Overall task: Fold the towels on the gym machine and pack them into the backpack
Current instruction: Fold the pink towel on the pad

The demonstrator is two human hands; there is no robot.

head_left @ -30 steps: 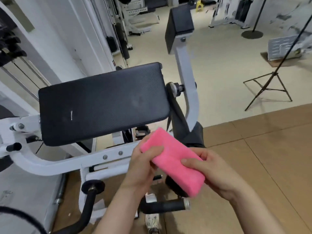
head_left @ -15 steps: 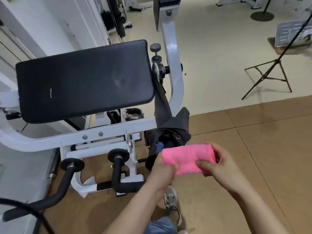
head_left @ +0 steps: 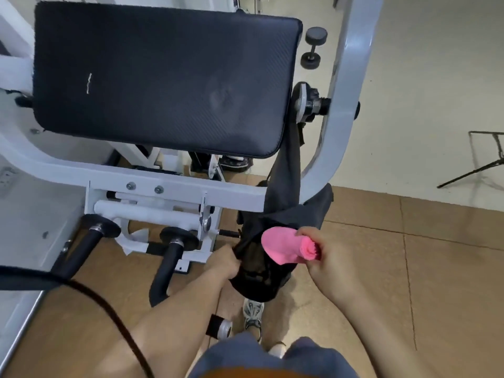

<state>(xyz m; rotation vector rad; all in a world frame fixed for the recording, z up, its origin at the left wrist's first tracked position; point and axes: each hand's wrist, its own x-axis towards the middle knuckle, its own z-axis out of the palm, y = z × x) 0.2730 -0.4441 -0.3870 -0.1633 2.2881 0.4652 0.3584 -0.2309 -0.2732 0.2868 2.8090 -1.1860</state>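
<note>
A rolled pink towel point(head_left: 281, 246) pokes halfway into the mouth of a black backpack point(head_left: 259, 279), which hangs by its strap from the white frame of the gym machine point(head_left: 174, 186). My right hand point(head_left: 321, 257) grips the towel's rolled outer end. My left hand point(head_left: 223, 263) grips the backpack's left rim and holds the opening apart. The machine's black pad point(head_left: 161, 77) lies bare above. The inside of the backpack is dark and I cannot see what it holds.
Black foam-covered handles point(head_left: 169, 266) jut out low on the machine, left of the backpack. A small dumbbell point(head_left: 313, 50) lies on the pale floor beyond the frame. A black tripod leg point(head_left: 474, 170) stands at the right. My shoe point(head_left: 252, 315) is under the backpack.
The towel went from flat between both hands down into the backpack's opening. My left hand let go of the towel and took the backpack's rim. My head tilted further down.
</note>
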